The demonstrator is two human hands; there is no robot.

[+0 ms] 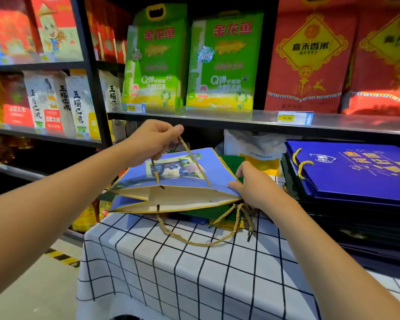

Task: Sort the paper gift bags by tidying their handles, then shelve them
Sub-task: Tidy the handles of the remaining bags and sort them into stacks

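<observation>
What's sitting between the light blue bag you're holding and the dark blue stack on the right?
In the head view, a green bag and a white-and-yellow package lie behind the right hand, between the light blue bag and the dark blue stack.

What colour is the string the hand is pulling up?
Gold: the twisted cord handle pinched by the left hand, seen in the head view.

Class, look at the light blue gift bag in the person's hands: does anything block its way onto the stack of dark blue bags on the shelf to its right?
Nothing visible does. The light blue bag lies beside the stack, whose top is bare apart from its own gold handle.
</observation>
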